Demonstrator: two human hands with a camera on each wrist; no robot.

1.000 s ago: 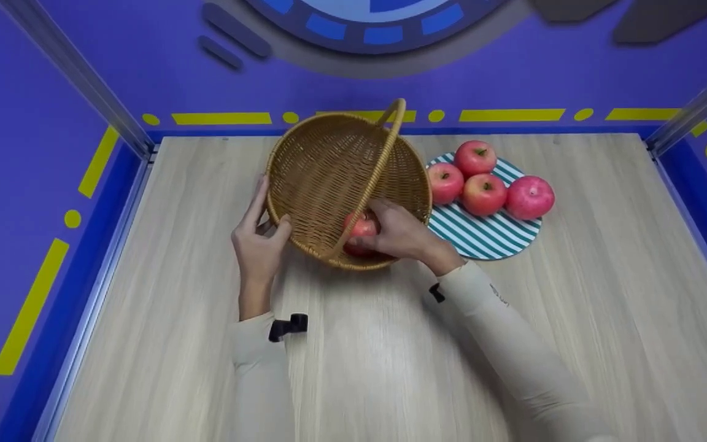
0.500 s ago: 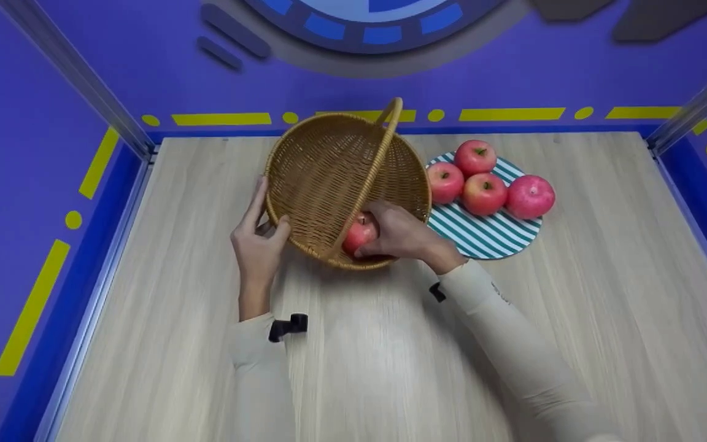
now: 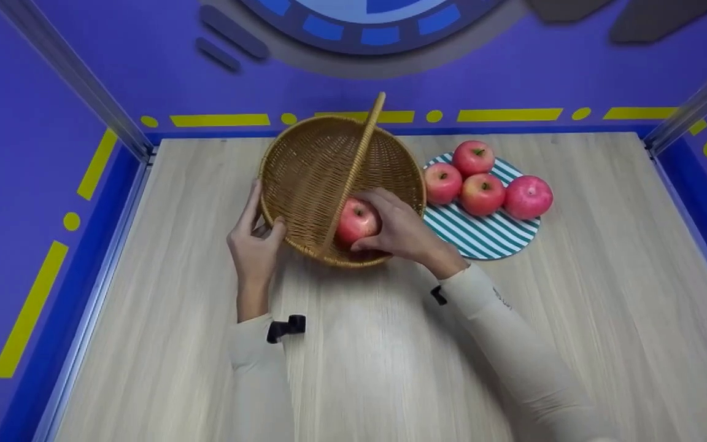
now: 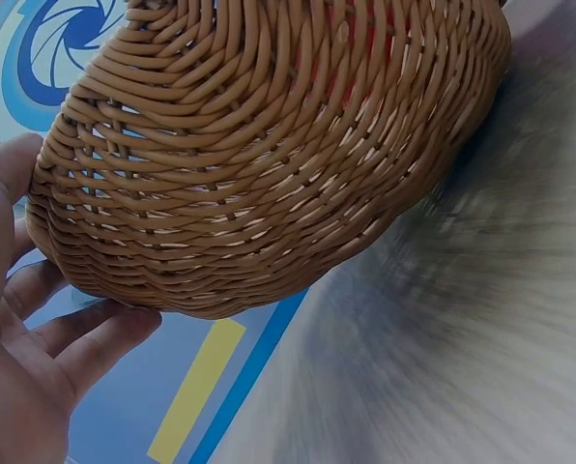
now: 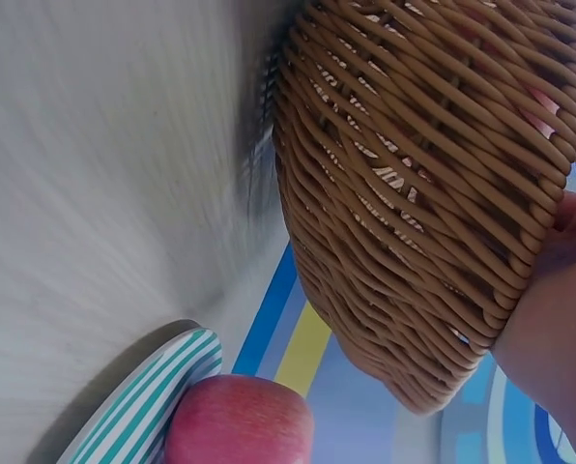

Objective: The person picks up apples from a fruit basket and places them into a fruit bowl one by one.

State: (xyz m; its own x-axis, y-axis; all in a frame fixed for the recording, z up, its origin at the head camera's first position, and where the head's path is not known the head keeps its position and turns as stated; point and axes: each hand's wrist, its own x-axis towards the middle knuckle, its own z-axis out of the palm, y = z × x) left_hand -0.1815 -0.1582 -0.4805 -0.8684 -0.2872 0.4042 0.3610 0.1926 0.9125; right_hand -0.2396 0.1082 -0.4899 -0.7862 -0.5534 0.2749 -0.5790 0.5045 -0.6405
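A brown wicker basket (image 3: 295, 178) with an arched handle (image 3: 363, 150) stands at the back middle of the table. My left hand (image 3: 253, 250) holds its left rim, thumb at the edge and fingers against the outside wall, as the left wrist view shows. Inside the basket, right of the handle, my right hand (image 3: 407, 232) grips a red apple (image 3: 355, 221) between thumb and fingers. The right wrist view shows the basket's woven outside (image 5: 414, 184), with part of the right hand (image 5: 559, 309) reaching over the rim.
Right of the basket lies a round green-and-white striped plate (image 3: 473, 239). Several apples sit on it, one pinker apple (image 3: 528, 197) at its right edge. Blue panels (image 3: 501, 73) wall in the wooden table (image 3: 353, 356) at the back and sides.
The gripped apple has come up and shows more fully inside the basket. The basket has shifted slightly left, and its handle has swung left. The left hand keeps its hold.
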